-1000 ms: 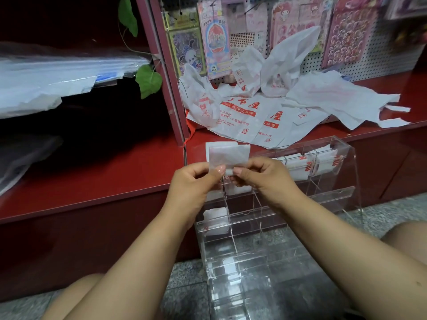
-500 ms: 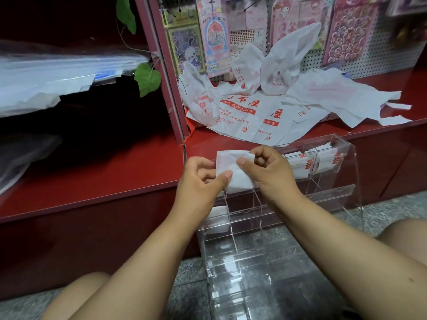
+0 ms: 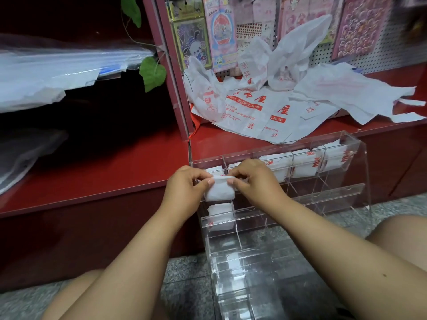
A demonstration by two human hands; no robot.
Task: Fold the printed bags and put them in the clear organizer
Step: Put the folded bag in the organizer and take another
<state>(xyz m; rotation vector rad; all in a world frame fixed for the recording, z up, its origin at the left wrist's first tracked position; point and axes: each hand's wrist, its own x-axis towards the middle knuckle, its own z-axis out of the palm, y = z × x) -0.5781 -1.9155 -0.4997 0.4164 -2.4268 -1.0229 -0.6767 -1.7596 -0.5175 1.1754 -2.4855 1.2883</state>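
Since half a second ago I see the folded bag (image 3: 219, 192) carried lower, from above the clear organizer (image 3: 360, 172) down against its upper-left front, now a smaller, tighter packet. The organizer's bottom tiers run off frame, and I cannot tell which compartment the packet fronts; the loose printed bags (image 3: 265, 112) lie well apart on the red shelf (image 3: 115, 176). Left hand (image 3: 184, 190) and right hand (image 3: 254, 181) both pinch the packet's top edge, fingers (image 3: 209, 181) curled on it, packet hanging below.

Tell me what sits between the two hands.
In the head view, a small folded white bag is pinched at its top edge between the left hand and right hand.
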